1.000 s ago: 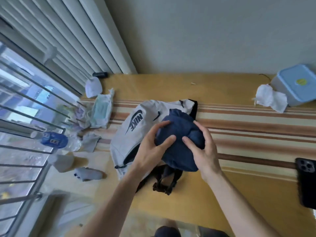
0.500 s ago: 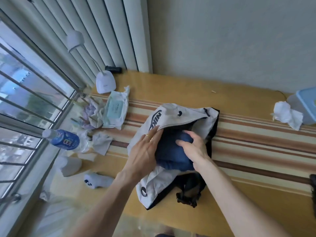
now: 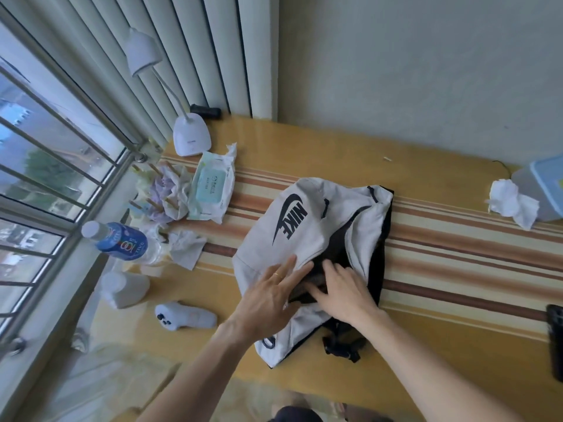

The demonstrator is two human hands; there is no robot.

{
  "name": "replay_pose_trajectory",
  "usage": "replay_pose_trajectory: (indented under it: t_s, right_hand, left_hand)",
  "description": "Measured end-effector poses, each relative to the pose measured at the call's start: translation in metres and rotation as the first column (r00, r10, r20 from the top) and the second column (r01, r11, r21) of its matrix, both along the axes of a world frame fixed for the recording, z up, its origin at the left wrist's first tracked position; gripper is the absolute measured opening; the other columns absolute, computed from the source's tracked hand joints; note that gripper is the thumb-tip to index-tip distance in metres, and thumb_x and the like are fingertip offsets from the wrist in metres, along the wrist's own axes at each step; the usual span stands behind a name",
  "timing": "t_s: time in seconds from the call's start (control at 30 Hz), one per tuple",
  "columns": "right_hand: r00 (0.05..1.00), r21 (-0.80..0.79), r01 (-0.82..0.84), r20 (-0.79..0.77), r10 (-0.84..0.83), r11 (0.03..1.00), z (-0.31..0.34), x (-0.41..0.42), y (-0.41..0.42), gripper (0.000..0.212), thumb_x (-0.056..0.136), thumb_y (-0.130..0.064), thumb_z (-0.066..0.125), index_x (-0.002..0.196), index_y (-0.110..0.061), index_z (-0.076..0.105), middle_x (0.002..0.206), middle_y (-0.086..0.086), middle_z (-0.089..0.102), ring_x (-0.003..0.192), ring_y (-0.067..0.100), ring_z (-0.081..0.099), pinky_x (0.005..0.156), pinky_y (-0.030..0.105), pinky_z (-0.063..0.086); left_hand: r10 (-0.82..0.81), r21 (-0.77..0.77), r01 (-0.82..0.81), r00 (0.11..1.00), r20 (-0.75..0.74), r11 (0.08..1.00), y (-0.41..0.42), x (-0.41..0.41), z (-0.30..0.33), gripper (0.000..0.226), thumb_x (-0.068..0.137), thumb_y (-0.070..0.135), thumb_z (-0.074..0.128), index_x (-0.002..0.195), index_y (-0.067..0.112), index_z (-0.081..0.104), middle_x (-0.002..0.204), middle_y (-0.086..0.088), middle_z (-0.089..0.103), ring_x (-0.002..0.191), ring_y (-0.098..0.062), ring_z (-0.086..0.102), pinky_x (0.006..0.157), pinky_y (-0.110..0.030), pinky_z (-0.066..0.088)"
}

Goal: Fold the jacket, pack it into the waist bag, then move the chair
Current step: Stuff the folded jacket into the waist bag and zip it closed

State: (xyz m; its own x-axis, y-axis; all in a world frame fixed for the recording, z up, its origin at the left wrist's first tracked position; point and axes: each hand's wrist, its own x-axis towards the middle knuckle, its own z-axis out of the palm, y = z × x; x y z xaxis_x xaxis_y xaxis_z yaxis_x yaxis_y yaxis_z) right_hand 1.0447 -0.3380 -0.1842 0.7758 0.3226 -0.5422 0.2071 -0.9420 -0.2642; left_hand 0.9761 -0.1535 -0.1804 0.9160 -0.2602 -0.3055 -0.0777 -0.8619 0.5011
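The grey waist bag [image 3: 307,226] with a black logo lies on the striped table [image 3: 457,239], its mouth facing me. The navy jacket [image 3: 334,254] is almost wholly inside it; only a dark strip shows in the mouth. My left hand [image 3: 272,295] lies flat on the bag's front flap, fingers apart. My right hand [image 3: 345,290] presses into the mouth on the dark fabric, fingers spread. The bag's black strap and buckle [image 3: 344,345] trail toward me. No chair is in view.
Along the barred window on the left stand a white desk lamp [image 3: 192,138], a wet-wipes pack [image 3: 211,187], a blue bottle [image 3: 122,242], a white cup [image 3: 125,289] and a white controller [image 3: 182,315]. Far right: a crumpled tissue [image 3: 511,205], a blue-lidded box [image 3: 545,184], a black phone [image 3: 556,339].
The jacket bundle, on top of the bag a second ago, has gone down into the bag's mouth. Both hands have followed it in and flattened. The view has swung left.
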Motion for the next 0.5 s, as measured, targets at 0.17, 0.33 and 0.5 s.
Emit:
replay_pose_trajectory:
  t_s: [0.17, 0.33, 0.5]
  right_hand:
    - [0.965, 0.096, -0.173, 0.217, 0.149, 0.980, 0.012, -0.013, -0.019, 0.039, 0.091, -0.055, 0.052, 0.091, -0.021, 0.072, 0.084, -0.003, 0.068, 0.086, 0.018, 0.047, 0.080, 0.035, 0.048]
    - [0.866, 0.181, -0.345, 0.441, 0.238, 0.921, 0.027, -0.017, -0.014, 0.023, 0.084, -0.043, 0.067, 0.072, -0.023, 0.068, 0.074, -0.012, 0.058, 0.078, 0.013, 0.037, 0.079, 0.032, 0.045]
    - [0.793, 0.175, -0.410, 0.553, 0.255, 0.895, 0.035, -0.020, -0.002, 0.022, 0.092, -0.034, 0.064, 0.080, -0.017, 0.071, 0.082, -0.006, 0.056, 0.086, 0.019, 0.046, 0.084, 0.034, 0.044]
  left_hand:
    - [0.303, -0.078, -0.299, 0.952, 0.038, 0.951, -0.001, -0.032, -0.001, 0.065, 0.093, 0.016, 0.066, 0.143, 0.040, 0.032, 0.127, 0.000, 0.050, 0.106, -0.022, 0.059, 0.084, -0.035, 0.055]
    - [0.381, -0.088, -0.380, 0.925, -0.005, 0.921, -0.008, -0.040, 0.002, 0.061, 0.092, 0.014, 0.061, 0.136, 0.033, 0.024, 0.119, -0.005, 0.054, 0.077, -0.029, 0.066, 0.065, -0.045, 0.057]
    - [0.431, -0.129, -0.433, 0.901, -0.043, 0.892, -0.014, -0.042, 0.002, 0.051, 0.087, 0.032, 0.067, 0.127, 0.022, 0.037, 0.112, 0.001, 0.061, 0.084, -0.021, 0.068, 0.070, -0.038, 0.057]
